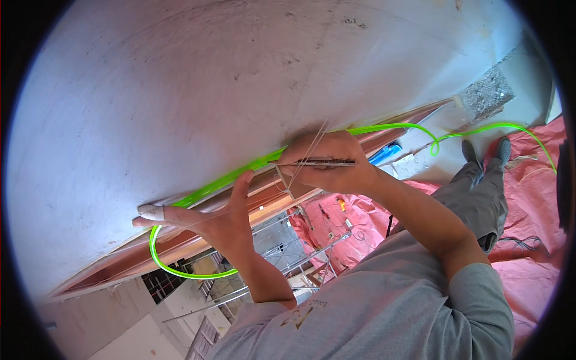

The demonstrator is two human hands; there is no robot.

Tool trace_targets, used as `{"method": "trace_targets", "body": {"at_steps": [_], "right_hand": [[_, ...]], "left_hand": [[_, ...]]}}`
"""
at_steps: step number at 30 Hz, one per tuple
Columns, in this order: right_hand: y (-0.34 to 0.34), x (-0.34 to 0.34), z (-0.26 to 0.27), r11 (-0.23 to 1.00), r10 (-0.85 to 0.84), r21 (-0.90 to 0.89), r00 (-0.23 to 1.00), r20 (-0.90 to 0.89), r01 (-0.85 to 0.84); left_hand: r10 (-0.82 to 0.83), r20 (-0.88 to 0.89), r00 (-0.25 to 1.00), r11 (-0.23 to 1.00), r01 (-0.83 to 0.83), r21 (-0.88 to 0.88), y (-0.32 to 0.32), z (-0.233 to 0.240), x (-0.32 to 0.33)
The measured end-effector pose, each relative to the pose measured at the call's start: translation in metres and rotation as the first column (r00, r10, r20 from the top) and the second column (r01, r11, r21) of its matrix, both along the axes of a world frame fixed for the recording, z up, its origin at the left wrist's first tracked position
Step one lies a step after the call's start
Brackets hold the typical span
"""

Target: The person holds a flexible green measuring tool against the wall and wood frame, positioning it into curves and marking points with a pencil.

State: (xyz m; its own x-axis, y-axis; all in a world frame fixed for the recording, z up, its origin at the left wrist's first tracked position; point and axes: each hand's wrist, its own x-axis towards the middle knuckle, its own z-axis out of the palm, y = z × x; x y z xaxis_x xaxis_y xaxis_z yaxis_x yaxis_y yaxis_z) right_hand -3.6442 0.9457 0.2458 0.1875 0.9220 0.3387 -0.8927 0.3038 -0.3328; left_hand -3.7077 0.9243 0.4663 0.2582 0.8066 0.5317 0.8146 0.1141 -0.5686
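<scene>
A bright green flexible tube or strip [225, 179] runs along the edge of a pale wall surface [189, 103]. My left hand [220, 225] spans it with thumb and fingers spread, holding it against that edge. White wrapping covers one of its fingertips. Beyond these fingers the tube bends back in a loop. My right hand [328, 157] grips a slim, pen-like tool [328, 162], its pointed end at the tube's lower edge close to my left thumb. What kind of tool it is, I cannot tell. Thin strings [308, 155] cross in front of my right hand.
A reddish-brown ledge [270, 191] lies just below the tube. Farther down are metal scaffold bars [310, 260] and pink sheeting [360, 220] with scattered tools. The tube's other end curls past a blue object [385, 152] towards my feet [486, 150].
</scene>
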Motion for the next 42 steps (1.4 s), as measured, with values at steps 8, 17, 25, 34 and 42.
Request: {"method": "trace_targets", "body": {"at_steps": [8, 17, 25, 34, 42], "right_hand": [[0.016, -0.004, 0.001, 0.971, -0.238, 0.043, 0.971, 0.033, 0.237], [0.02, -0.005, -0.002, 0.972, -0.217, 0.094, 0.976, -0.011, 0.217], [0.023, -0.002, -0.003, 0.94, -0.327, 0.117, 0.944, 0.044, 0.32], [0.023, -0.005, -0.002, 0.872, -0.489, 0.078, 0.861, 0.142, 0.483], [0.019, -0.005, -0.015, 0.916, -0.381, 0.189, 0.916, 0.124, 0.355]], "left_hand": [[0.015, -0.168, 0.986, 1.0, -0.018, -0.018, -0.003, 0.006, -0.011], [0.032, -0.101, 0.994, 0.999, -0.032, 0.005, -0.004, 0.002, -0.008], [0.079, -0.091, 0.993, 0.996, -0.075, 0.044, -0.003, -0.001, -0.005], [0.089, -0.172, 0.981, 0.996, -0.083, 0.042, -0.003, 0.001, -0.008], [0.082, -0.072, 0.994, 0.996, -0.081, 0.023, -0.008, 0.001, -0.012]]}}
